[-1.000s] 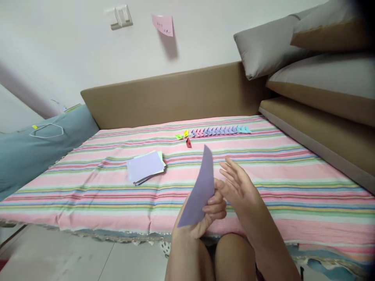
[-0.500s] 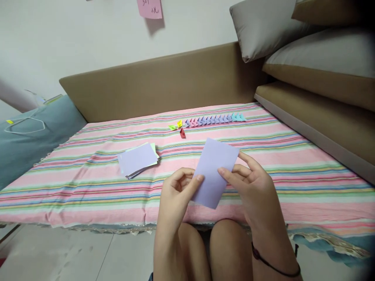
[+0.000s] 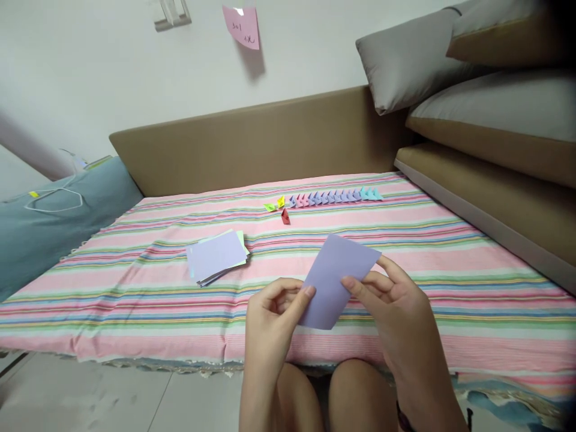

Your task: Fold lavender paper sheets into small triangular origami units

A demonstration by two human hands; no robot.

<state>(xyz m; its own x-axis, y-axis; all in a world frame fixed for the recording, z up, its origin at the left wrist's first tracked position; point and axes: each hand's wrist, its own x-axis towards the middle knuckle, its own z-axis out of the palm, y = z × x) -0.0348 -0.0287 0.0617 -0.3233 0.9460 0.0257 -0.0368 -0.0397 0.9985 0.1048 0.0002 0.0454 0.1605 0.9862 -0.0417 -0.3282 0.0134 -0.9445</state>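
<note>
Pinching a purple sheet (image 3: 332, 277) — both hands (image 3: 268, 318), from either side, paper stack (image 3: 218, 254) lying left, folded papers (image 3: 332, 197) beyond

You hold one lavender paper sheet (image 3: 328, 284), four-sided and nearly flat, slanted with its far end toward the right, raised between your left hand (image 3: 274, 309) and right hand (image 3: 396, 297).

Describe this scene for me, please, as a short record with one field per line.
Left hand: grips the left side of a purple sheet, thumb on top
Right hand: grips the same sheet's right side, thumb on top
Paper stack: on the striped cloth, left of the sheet
Folded row: purple, pink and blue pieces, beyond the hands
Off the row's left end: green piece, yellow piece, red piece
Wall: pink note
</note>
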